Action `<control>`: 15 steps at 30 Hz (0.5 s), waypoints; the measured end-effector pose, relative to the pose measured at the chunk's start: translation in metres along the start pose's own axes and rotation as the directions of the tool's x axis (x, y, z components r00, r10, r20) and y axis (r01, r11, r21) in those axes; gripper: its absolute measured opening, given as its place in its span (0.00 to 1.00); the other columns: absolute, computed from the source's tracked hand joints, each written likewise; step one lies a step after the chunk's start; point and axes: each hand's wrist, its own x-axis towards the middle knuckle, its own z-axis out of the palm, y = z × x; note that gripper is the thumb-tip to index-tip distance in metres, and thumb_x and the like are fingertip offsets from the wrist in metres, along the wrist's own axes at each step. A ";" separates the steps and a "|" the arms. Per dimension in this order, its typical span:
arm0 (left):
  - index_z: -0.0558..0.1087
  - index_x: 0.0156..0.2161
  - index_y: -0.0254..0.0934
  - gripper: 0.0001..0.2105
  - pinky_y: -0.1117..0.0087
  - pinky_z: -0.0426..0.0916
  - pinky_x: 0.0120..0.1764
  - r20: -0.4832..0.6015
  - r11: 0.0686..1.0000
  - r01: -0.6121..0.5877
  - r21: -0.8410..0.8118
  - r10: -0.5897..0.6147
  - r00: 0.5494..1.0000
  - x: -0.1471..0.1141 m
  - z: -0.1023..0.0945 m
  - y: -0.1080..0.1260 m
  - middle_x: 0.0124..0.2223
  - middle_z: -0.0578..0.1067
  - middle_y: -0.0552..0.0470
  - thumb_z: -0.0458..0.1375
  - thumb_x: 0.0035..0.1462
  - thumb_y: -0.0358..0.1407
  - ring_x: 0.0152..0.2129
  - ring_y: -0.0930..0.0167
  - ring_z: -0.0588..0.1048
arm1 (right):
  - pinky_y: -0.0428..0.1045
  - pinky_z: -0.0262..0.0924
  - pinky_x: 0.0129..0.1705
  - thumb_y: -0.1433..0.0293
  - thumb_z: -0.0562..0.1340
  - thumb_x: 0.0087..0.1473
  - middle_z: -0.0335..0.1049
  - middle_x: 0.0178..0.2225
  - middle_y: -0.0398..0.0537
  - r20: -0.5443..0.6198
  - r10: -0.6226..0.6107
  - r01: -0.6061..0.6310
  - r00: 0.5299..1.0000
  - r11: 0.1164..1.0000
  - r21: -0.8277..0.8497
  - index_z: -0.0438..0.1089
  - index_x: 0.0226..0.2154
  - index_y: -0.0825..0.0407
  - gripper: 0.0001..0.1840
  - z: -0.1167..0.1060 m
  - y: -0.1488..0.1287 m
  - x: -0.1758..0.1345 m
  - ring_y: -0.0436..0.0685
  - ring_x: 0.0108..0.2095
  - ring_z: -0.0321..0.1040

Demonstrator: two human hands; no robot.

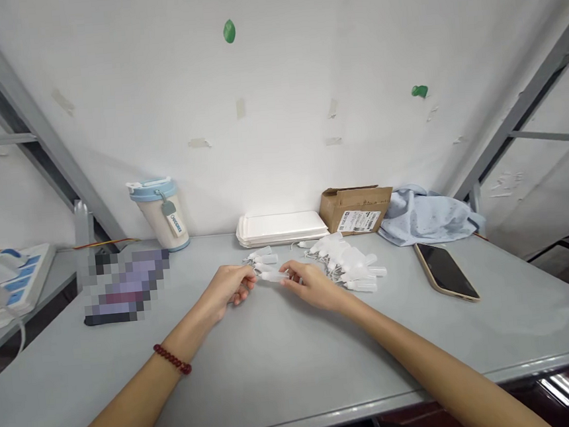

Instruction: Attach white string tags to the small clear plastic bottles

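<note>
A small translucent white plastic bottle (272, 277) is held just above the table between my two hands. My right hand (313, 284) has thumb and fingers closed on its right end. Its other end, with what looks like a thin cord, is at the pinched fingertips of my left hand (229, 290); the exact grip there is too small to make out. Just beyond my left fingertips lie a few similar bottles (262, 258). A larger pile of the same bottles (348, 258), with thin cords at their narrow ends, lies behind and right of my right hand.
Along the wall stand a lidded cup (162, 214), a stack of flat white trays (280, 227), an open cardboard box (356, 210) and a crumpled blue cloth (424, 214). A phone (446, 271) lies at right, a blurred dark package (129, 290) at left. The grey table (278, 373) ends in front.
</note>
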 end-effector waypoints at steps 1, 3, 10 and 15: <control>0.68 0.22 0.32 0.07 0.77 0.48 0.14 -0.006 1.000 0.016 -0.001 -0.016 1.000 0.000 -0.001 0.000 0.19 0.67 0.56 0.56 0.39 0.36 0.10 0.80 0.60 | 0.45 0.55 0.30 0.68 0.55 0.55 0.65 0.27 0.42 0.004 -0.006 0.006 1.000 1.000 -0.015 0.64 0.40 0.54 0.10 0.001 0.000 0.000 0.49 0.26 0.60; 0.68 0.22 0.32 0.07 0.78 0.45 0.13 -0.010 0.999 0.039 0.000 -0.039 0.999 0.000 -0.002 0.000 0.19 0.68 0.55 0.56 0.39 0.36 0.10 0.81 0.59 | 0.45 0.55 0.30 0.68 0.56 0.55 0.66 0.28 0.43 0.004 -0.017 0.018 1.000 0.999 -0.042 0.65 0.40 0.54 0.10 0.002 0.001 0.000 0.49 0.25 0.60; 0.68 0.22 0.32 0.08 0.78 0.49 0.13 -0.041 0.997 0.071 -0.024 -0.072 0.997 0.006 -0.003 -0.002 0.17 0.67 0.56 0.56 0.37 0.36 0.10 0.79 0.63 | 0.45 0.56 0.30 0.71 0.56 0.55 0.67 0.30 0.46 -0.080 -0.059 0.051 0.995 0.994 -0.098 0.65 0.36 0.55 0.06 0.011 0.016 0.003 0.50 0.28 0.62; 0.69 0.23 0.31 0.08 0.77 0.51 0.13 -0.039 0.997 0.082 0.001 -0.082 0.996 0.007 -0.002 -0.005 0.17 0.70 0.52 0.56 0.38 0.36 0.10 0.77 0.64 | 0.44 0.54 0.28 0.74 0.56 0.54 0.66 0.30 0.45 -0.084 -0.107 0.094 0.991 0.984 -0.154 0.65 0.35 0.54 0.04 0.012 0.012 0.000 0.49 0.26 0.60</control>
